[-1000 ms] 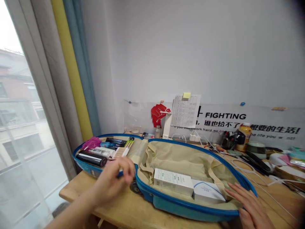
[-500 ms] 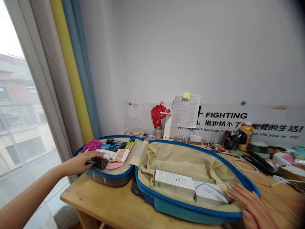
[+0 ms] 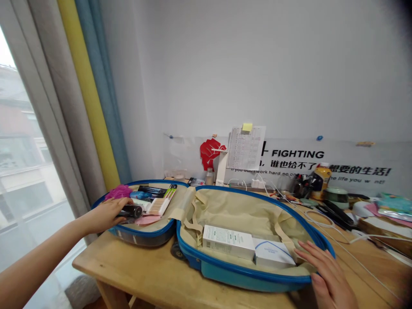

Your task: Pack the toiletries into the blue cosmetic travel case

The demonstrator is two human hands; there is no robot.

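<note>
Wooden table (image 3: pixel 141 266), grey wall (image 3: pixel 257 64) behind, curtains (image 3: pixel 48 64) left. Open blue suitcase (image 3: pixel 231 277) spans middle; table shows along front edge, cables (image 3: pixel 370 236) right. Left hand (image 3: pixel 107 212) over black bottle (image 3: pixel 134 211) in suitcase's left half, grip cannot be told; right hand (image 3: pixel 325 270) released at suitcase's right end.

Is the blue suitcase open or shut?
Open: the suitcase lies spread, its two halves side by side, beige lining showing in both.

Banner (image 3: pixel 298 153) behind the suitcase (image 3: pixel 238 210) reads "FIGHTING", "谁也给不了", "想要的生活!", "work hard". Print on white boxes (image 3: pixel 227 242) inside the suitcase: illegible.
</note>
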